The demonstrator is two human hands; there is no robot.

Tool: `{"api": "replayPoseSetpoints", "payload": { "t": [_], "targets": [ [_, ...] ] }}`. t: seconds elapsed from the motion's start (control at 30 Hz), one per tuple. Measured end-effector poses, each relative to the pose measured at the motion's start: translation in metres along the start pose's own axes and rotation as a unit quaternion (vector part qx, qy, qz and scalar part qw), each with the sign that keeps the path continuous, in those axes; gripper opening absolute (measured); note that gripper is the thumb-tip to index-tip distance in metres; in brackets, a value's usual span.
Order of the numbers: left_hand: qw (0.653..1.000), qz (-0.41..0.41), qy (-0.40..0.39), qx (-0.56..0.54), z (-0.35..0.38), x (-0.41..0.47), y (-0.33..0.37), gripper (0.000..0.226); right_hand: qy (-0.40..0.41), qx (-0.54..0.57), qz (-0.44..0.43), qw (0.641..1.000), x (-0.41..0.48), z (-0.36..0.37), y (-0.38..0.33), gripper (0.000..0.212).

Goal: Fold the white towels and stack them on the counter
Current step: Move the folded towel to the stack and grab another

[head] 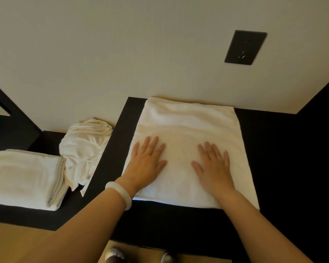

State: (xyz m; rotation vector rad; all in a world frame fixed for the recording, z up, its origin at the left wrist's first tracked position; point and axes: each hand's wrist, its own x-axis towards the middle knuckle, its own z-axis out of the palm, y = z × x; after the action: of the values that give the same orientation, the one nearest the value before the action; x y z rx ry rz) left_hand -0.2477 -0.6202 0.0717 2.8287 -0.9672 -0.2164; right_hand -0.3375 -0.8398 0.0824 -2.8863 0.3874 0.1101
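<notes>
Head view: left hand (pixel 147 163) and right hand (pixel 213 167) lie flat, fingers straight, gripping nothing, pressing the half-folded white towel (pixel 186 130) on the black table (pixel 273 158). A crumpled towel (pixel 84 147) and a folded towel (pixel 25 177) sit well left. Judgement: smooth outward from centre, square the edges, then fold.

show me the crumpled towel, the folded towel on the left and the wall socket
crumpled towel (pixel 84 147), head view, on the middle of its bunched folds
folded towel (pixel 25 175), head view, on its flat top face
wall socket (pixel 244 47), head view, on the centre of its dark plate
</notes>
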Motion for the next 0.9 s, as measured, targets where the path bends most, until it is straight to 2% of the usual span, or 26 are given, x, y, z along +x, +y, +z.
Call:
{"api": "replayPoseSetpoints", "payload": {
  "t": [0.07, 0.13, 0.33, 0.43, 0.5, 0.6, 0.63, 0.67, 0.7, 0.77, 0.9],
  "targets": [
    [1.000, 0.005, -0.001, 0.015, 0.014, -0.011, -0.008, 0.068, -0.038, -0.028, 0.008, 0.999, -0.010, 0.014, 0.007, 0.069],
    [1.000, 0.007, 0.007, 0.009, 0.019, -0.025, -0.007, 0.068, -0.039, -0.029, 0.002, 0.999, -0.026, 0.019, 0.009, 0.076],
    [1.000, -0.016, 0.012, 0.023, 0.023, -0.062, 0.009, 0.063, -0.084, -0.025, 0.021, 0.996, -0.057, 0.011, 0.001, 0.112],
    [0.999, -0.025, 0.036, -0.002, 0.005, -0.052, 0.013, 0.069, -0.043, 0.001, 0.031, 0.999, -0.051, -0.007, -0.006, 0.131],
    [0.998, -0.015, 0.058, -0.004, -0.013, -0.029, 0.020, 0.070, 0.007, 0.029, 0.013, 0.999, -0.037, -0.022, -0.020, 0.125],
    [0.997, 0.001, 0.065, 0.032, -0.015, 0.013, 0.032, 0.068, 0.018, 0.010, -0.026, 0.999, -0.002, -0.025, -0.046, 0.074],
    [0.998, 0.001, 0.058, 0.036, -0.009, 0.021, 0.033, 0.064, 0.015, -0.008, -0.041, 0.999, 0.009, -0.022, -0.050, 0.065],
    [0.998, -0.002, 0.053, 0.037, -0.002, 0.026, 0.032, 0.061, -0.008, -0.013, -0.035, 0.999, 0.017, -0.018, -0.049, 0.066],
    [0.998, -0.009, 0.046, 0.038, 0.006, 0.028, 0.028, 0.060, -0.033, -0.017, -0.033, 0.999, 0.024, -0.010, -0.042, 0.076],
    [0.997, -0.021, 0.036, 0.063, 0.017, 0.024, 0.016, 0.060, -0.027, -0.025, -0.008, 0.999, 0.031, 0.008, -0.014, 0.098],
    [0.996, -0.023, -0.009, 0.084, 0.021, 0.013, 0.003, 0.062, -0.020, -0.029, 0.119, 0.992, 0.030, 0.003, 0.027, 0.082]
  ]
}}
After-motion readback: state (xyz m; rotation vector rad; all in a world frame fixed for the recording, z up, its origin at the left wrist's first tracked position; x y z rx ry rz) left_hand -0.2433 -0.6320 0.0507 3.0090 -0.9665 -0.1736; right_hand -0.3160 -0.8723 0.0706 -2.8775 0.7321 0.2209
